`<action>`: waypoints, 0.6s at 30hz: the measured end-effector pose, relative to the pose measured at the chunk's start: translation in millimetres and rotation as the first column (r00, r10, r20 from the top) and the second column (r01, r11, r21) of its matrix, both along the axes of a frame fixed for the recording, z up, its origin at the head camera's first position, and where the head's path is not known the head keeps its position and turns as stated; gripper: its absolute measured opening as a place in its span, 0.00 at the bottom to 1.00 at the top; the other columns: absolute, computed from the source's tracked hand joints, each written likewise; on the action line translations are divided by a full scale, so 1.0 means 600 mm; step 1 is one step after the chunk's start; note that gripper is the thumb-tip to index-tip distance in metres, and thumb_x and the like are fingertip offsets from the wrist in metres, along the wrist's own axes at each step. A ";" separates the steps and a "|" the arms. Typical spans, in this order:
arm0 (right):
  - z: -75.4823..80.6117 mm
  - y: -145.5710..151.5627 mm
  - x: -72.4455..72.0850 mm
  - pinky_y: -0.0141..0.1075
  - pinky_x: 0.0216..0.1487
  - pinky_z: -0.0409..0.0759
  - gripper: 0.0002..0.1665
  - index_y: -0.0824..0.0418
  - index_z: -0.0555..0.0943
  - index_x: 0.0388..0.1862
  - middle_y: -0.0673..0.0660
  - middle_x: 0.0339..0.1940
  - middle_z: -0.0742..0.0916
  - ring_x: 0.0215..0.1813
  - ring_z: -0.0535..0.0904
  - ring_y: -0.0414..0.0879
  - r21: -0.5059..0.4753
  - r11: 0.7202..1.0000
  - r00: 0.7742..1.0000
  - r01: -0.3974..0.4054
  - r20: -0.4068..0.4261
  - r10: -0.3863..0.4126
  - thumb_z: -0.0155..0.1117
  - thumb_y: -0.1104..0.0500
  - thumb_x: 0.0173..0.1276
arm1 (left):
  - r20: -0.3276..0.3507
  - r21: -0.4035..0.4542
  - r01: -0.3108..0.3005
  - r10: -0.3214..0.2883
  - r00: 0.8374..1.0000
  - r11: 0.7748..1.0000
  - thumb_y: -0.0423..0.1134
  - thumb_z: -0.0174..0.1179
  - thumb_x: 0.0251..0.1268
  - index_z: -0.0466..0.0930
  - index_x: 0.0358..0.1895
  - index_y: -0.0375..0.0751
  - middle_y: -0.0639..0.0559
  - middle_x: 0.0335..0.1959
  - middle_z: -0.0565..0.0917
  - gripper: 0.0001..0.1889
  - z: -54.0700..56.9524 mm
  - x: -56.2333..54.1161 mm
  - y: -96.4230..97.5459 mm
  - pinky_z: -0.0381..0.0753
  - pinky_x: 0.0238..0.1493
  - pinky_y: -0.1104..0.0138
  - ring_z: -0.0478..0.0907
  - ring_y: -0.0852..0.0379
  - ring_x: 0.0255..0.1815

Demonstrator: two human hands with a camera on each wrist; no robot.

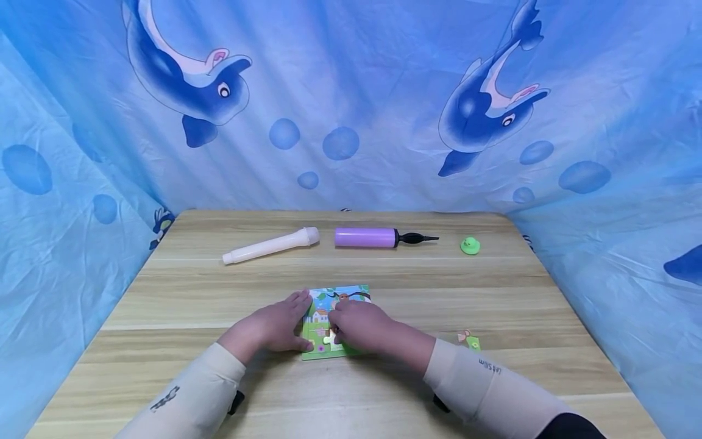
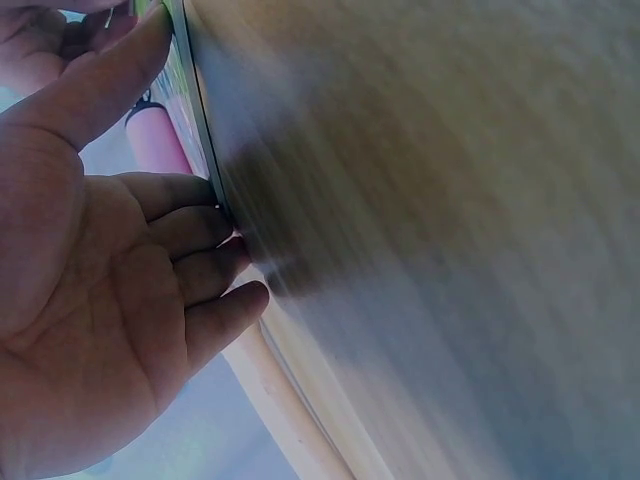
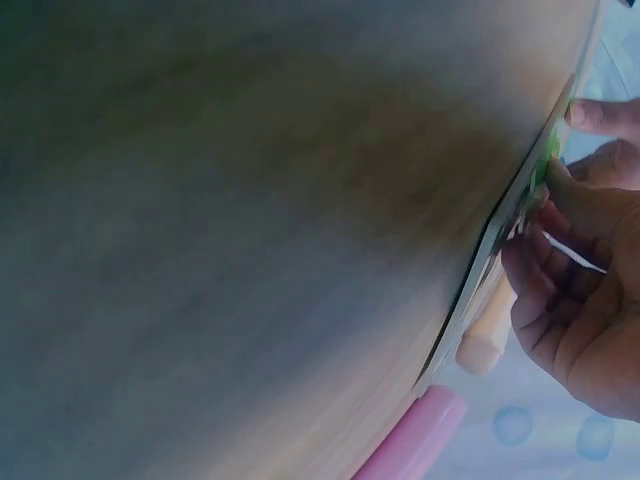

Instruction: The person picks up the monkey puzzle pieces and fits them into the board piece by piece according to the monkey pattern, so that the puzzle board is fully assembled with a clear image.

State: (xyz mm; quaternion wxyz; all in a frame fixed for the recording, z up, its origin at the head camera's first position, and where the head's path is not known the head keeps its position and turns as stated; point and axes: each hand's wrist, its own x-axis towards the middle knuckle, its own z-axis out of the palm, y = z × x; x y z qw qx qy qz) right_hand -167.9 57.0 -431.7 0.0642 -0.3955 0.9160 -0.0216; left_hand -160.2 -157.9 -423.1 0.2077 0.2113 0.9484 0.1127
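A colourful jigsaw puzzle lies flat near the middle of the table, with a house and trees printed on it. A white piece-shaped gap shows in its lower part. My left hand rests along the puzzle's left edge, thumb at the lower corner and fingers fairly straight at the upper one. Over the puzzle's right half, my right hand pinches a puzzle piece between thumb and fingers, low against the surface; the hand mostly covers that piece. Another loose puzzle piece lies to the right, beyond my right forearm.
At the back of the table lie a pale microphone-shaped stick and a purple hand pump with a black nozzle. A small green duck sits at the back right. Blue dolphin-print curtains hang around the table.
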 end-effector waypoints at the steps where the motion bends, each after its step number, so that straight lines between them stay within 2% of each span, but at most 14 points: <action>1: -0.001 0.000 0.002 0.30 0.35 0.76 0.08 0.47 0.80 0.35 0.42 0.31 0.78 0.33 0.72 0.36 0.004 1.000 1.000 -0.008 -0.025 0.008 0.67 0.46 0.67 | 0.000 -0.002 0.000 0.000 1.000 1.000 0.60 0.66 0.58 0.51 0.77 0.36 0.43 0.80 0.50 0.52 0.000 0.000 0.000 0.57 0.76 0.50 0.47 0.45 0.80; 7: -0.006 0.001 0.013 0.32 0.38 0.79 0.09 0.48 0.83 0.41 0.46 0.33 0.79 0.35 0.73 0.38 0.017 0.999 0.991 -0.051 -0.122 0.053 0.64 0.46 0.69 | 0.000 -0.008 0.001 -0.001 1.000 1.000 0.60 0.66 0.58 0.51 0.77 0.36 0.43 0.80 0.50 0.52 -0.001 0.000 0.001 0.57 0.76 0.50 0.47 0.45 0.80; 11: -0.013 0.001 0.018 0.33 0.40 0.80 0.10 0.47 0.84 0.45 0.47 0.37 0.80 0.38 0.74 0.39 0.020 0.999 0.992 -0.046 -0.115 0.049 0.62 0.47 0.71 | -0.001 -0.009 0.004 -0.004 1.000 1.000 0.60 0.66 0.58 0.51 0.77 0.36 0.43 0.80 0.50 0.52 -0.002 0.000 0.001 0.57 0.76 0.50 0.46 0.44 0.81; 15: -0.016 -0.001 0.022 0.34 0.41 0.79 0.07 0.47 0.84 0.44 0.48 0.37 0.79 0.38 0.73 0.40 0.020 0.999 0.994 -0.040 -0.101 0.041 0.60 0.50 0.72 | -0.003 -0.007 0.006 -0.006 1.000 1.000 0.60 0.66 0.58 0.52 0.77 0.36 0.43 0.80 0.50 0.52 -0.002 -0.001 0.001 0.56 0.77 0.51 0.46 0.44 0.81; 18: -0.013 -0.001 0.029 0.34 0.40 0.79 0.08 0.48 0.85 0.44 0.48 0.37 0.79 0.38 0.73 0.41 0.054 0.996 0.987 -0.066 -0.142 0.073 0.61 0.54 0.71 | -0.001 -0.006 0.007 -0.007 1.000 1.000 0.60 0.67 0.58 0.52 0.77 0.35 0.43 0.80 0.50 0.52 -0.002 -0.001 0.001 0.56 0.77 0.51 0.46 0.44 0.81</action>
